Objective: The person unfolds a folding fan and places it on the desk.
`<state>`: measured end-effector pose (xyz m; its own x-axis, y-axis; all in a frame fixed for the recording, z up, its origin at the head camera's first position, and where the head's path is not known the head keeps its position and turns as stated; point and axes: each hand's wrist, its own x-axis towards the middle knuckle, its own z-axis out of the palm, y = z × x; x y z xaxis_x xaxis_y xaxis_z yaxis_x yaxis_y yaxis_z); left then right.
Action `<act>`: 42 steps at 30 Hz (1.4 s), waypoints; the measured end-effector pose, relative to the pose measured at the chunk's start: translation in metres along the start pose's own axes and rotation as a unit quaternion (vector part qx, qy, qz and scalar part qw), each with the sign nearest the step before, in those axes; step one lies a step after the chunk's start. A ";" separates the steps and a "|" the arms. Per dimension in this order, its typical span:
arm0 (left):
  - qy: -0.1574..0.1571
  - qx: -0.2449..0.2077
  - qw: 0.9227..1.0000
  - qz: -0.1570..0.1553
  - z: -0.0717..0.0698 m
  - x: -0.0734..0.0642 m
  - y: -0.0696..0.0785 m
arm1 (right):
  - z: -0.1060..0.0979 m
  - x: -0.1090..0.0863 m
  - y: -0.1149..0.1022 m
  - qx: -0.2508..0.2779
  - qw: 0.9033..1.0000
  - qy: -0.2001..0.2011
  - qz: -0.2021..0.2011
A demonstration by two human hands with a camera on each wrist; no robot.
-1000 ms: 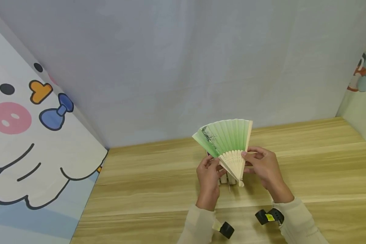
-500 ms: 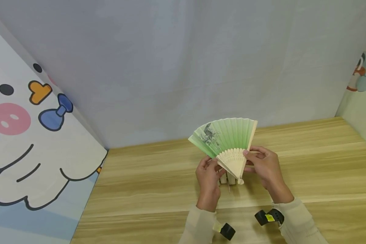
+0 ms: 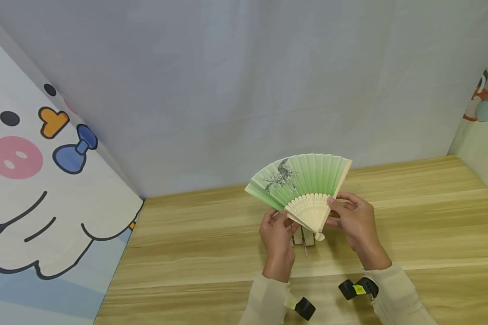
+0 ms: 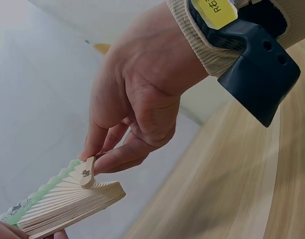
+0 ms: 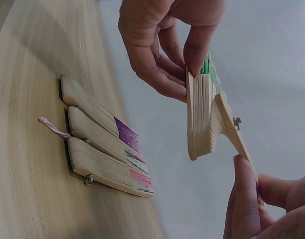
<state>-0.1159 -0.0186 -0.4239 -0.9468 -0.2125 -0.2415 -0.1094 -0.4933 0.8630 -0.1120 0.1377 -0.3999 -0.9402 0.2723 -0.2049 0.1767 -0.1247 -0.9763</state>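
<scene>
A green folding fan (image 3: pixel 313 176), with a dark tree print and pale wooden ribs, is spread partway above the table. My left hand (image 3: pixel 277 241) pinches its left outer rib. On the other side, my right hand (image 3: pixel 355 221) grips the right outer rib between thumb and fingers. In the right wrist view, the left hand (image 5: pixel 165 47) holds the stacked ribs, while the right hand (image 5: pixel 277 204) has the single end guard. The fan's metal rivet (image 5: pixel 236 123) shows there. Only fingertips of the left hand (image 4: pixel 10 231) appear in the left wrist view.
Three folded fans (image 5: pixel 100 134) lie side by side on the wooden table (image 3: pixel 187 243), below the green fan and partly hidden by it in the head view. One has a pink cord (image 5: pixel 54 128). A grey curtain (image 3: pixel 227 90) hangs behind the table.
The green fan has spread wider, and more of its tree print shows. My right hand has shifted slightly right and up with its rib; my left hand has edged slightly left.
</scene>
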 end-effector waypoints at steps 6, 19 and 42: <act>0.015 -0.008 1.000 0.002 0.001 -0.001 -0.001 | 0.000 -0.001 0.000 0.009 1.000 0.004 0.004; 0.035 -0.023 0.999 0.006 0.005 0.003 -0.005 | -0.002 0.006 0.004 0.051 0.999 0.005 0.014; 0.060 -0.049 0.997 0.021 0.008 0.008 -0.011 | -0.002 0.015 0.007 0.128 0.991 0.038 0.027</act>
<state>-0.1251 -0.0079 -0.4313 -0.9063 -0.3317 -0.2618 -0.0339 -0.5603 0.8276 -0.1244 0.1428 -0.4103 -0.9053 0.3280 -0.2700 0.1374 -0.3754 -0.9166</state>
